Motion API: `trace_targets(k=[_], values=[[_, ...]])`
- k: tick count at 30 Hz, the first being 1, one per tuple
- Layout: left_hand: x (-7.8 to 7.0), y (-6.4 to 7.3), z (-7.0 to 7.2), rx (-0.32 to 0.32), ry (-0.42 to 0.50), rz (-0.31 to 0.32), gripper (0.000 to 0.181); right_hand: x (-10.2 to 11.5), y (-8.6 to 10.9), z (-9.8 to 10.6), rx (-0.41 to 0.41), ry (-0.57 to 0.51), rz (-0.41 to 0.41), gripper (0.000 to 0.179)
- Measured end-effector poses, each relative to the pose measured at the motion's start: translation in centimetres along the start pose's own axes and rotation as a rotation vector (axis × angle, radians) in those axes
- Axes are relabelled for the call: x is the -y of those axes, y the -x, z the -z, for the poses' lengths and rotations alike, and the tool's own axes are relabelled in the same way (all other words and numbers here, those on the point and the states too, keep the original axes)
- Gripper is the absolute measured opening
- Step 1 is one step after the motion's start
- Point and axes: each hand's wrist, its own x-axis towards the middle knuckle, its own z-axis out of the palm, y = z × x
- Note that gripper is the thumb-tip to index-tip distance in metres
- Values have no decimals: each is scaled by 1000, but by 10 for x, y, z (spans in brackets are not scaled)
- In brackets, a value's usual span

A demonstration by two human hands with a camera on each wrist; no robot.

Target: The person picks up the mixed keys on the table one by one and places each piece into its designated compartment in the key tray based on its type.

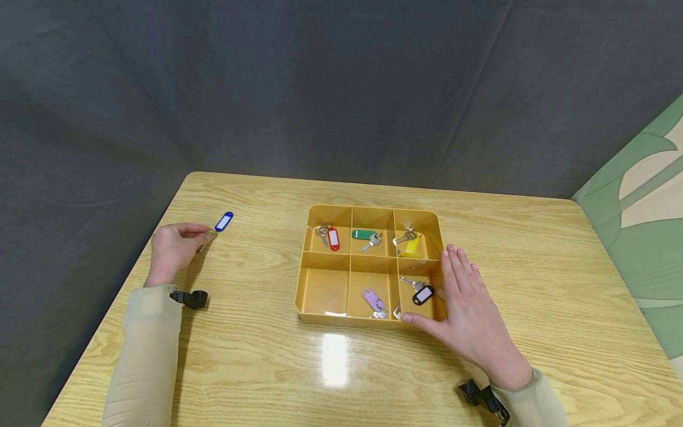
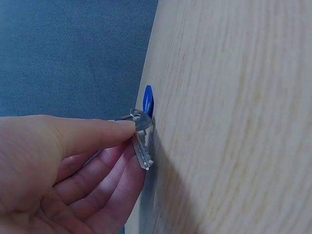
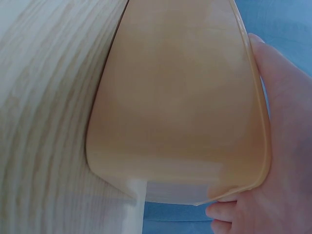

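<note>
At the left of the table, my left hand (image 1: 178, 246) pinches a key (image 2: 142, 151) between thumb and fingers. A blue key tag (image 1: 224, 222) hangs from its ring, near the tabletop. My right hand (image 1: 472, 305) rests on the right front corner of a yellow divided box (image 1: 325, 317), fingers straight along the right rim, thumb at the front edge. Keys with tags lie inside. The back row has a red tag (image 1: 333, 238), a green tag (image 1: 364, 235) and a yellow tag (image 1: 411, 246). In front are a purple tag (image 1: 372, 299), middle, and a black tag (image 1: 423, 295), right.
The wooden table (image 1: 256, 367) has its left edge close to my left hand. A dark grey cloth partition (image 1: 320, 95) stands behind it. Green patterned fabric (image 1: 640, 237) is at the far right. The box's front left compartment (image 1: 325, 287) shows a bare bottom.
</note>
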Motion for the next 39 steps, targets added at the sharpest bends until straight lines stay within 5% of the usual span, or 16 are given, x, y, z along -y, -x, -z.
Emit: trace_targets(k=[39], values=[[-9, 1, -2, -41, 44, -83, 24, 0, 1, 0, 0, -12, -7, 127]])
